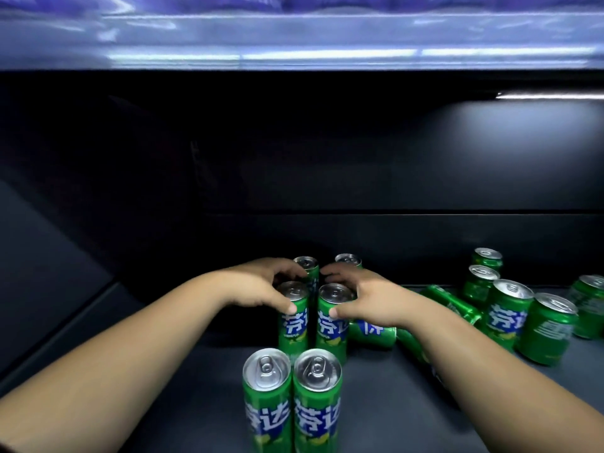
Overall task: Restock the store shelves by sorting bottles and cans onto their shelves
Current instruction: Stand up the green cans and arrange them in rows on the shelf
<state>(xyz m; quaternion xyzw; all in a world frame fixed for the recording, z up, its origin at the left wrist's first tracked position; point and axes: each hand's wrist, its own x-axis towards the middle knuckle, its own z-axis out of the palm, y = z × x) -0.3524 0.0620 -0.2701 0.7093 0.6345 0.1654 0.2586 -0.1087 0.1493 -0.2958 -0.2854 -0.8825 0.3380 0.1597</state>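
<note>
**A:** How many green cans stand in the middle of the shelf point(376, 387)?

**B:** Six tall ones, upright, two by three: near-left can point(267, 397), near-right can point(316, 407), middle-left can point(294, 325), middle-right can point(330, 331), far-left can point(309, 263) and far-right can point(348, 259).

**A:** And the hands?

**B:** Two. The left hand point(261, 289) is curled over the middle-left can, with the thumb on its near side and the fingers hooked behind its rim. The right hand point(362, 297) grips the middle-right can the same way, thumb on the label, fingers bent over the far edge.

**A:** What is off to the right?

**B:** A right group point(510, 312) of five upright cans. The fifth, the edge can point(590, 305), is cut off by the frame. Between that group and the block, two cans lie on their sides: the first lying can point(372, 331) just under the right hand, and the second lying can point(451, 302) farther right.

**A:** Only two lying?

**B:** I cannot tell. Another green shape point(412, 346) shows beneath the right forearm, which hides most of it.

**A:** What else is hard to make out?

**B:** The hands cover most of the far pair. The back of the shelf is dark. The upper shelf point(294, 37) is blurred, and its bluish packs are unreadable.
</note>
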